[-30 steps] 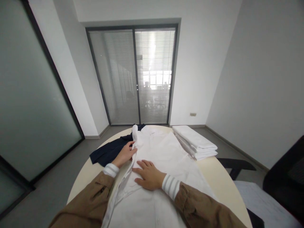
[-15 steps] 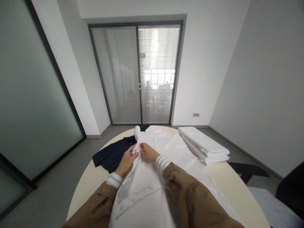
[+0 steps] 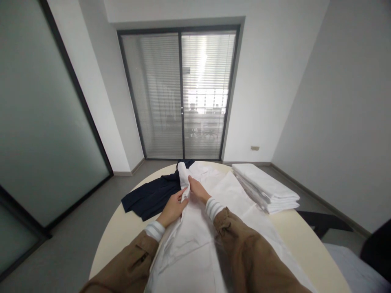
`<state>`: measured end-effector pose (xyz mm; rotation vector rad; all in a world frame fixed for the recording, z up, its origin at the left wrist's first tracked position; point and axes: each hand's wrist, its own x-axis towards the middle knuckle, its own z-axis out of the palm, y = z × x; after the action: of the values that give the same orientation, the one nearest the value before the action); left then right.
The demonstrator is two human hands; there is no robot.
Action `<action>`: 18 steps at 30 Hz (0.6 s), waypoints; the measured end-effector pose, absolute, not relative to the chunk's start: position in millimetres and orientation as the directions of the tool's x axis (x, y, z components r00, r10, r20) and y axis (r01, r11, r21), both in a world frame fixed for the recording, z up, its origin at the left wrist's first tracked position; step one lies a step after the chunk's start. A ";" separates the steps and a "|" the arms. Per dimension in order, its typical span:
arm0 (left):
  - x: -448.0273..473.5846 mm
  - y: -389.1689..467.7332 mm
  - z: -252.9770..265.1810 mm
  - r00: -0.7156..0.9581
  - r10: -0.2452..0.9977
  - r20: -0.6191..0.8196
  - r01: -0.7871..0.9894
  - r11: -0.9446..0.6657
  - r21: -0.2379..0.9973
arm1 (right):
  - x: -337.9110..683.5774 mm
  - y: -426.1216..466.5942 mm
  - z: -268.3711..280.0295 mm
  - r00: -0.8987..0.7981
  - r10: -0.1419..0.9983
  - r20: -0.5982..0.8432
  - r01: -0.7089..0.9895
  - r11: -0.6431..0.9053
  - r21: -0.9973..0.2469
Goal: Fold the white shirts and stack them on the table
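Observation:
A long white coat (image 3: 195, 260) lies spread over the round table, reaching from its near side to its far edge. My left hand (image 3: 171, 211) is closed on the left front edge of the coat, thumb and fingers pinching a fold. Just beyond it my right hand (image 3: 198, 190) grips the same edge with bent fingers, near the raised, rolled part at the far end. Fabric hides some of the fingertips on both hands. A dark navy garment (image 3: 152, 197) lies to the left, partly tucked beneath the white cloth.
A stack of folded white cloth (image 3: 265, 185) sits at the table's right, touching or close to the coat. The cream table (image 3: 114, 240) has a curved edge. At the lower right stand a black chair (image 3: 378, 248) and some pale cloth (image 3: 351, 264). Glass doors (image 3: 183, 93) are behind.
Both hands have shifted right with the coat's left edge, my right hand also a little farther away. The raised fold now leans more to the right. The view has moved slightly.

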<state>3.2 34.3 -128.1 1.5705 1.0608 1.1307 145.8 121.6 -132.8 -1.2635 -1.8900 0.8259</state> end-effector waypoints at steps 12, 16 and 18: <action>44.4 11.4 -119.6 0.241 0.970 0.040 0.698 -0.202 0.687 | 183.8 119.0 -146.3 -0.042 0.999 0.008 0.406 0.025 -0.914; 49.4 -17.6 -117.4 0.196 0.981 -0.006 0.868 -0.171 0.467 | 189.6 116.8 -157.4 -0.045 0.998 0.040 0.426 0.056 -0.903; 50.5 -27.6 -112.9 0.252 0.968 -0.008 0.876 -0.224 0.428 | 190.1 116.2 -162.3 -0.043 0.997 0.057 0.431 0.070 -0.900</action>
<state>50.5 -27.6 -112.9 2.1846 1.6922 0.3709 190.1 116.2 -162.3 -1.4625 -1.5838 0.9359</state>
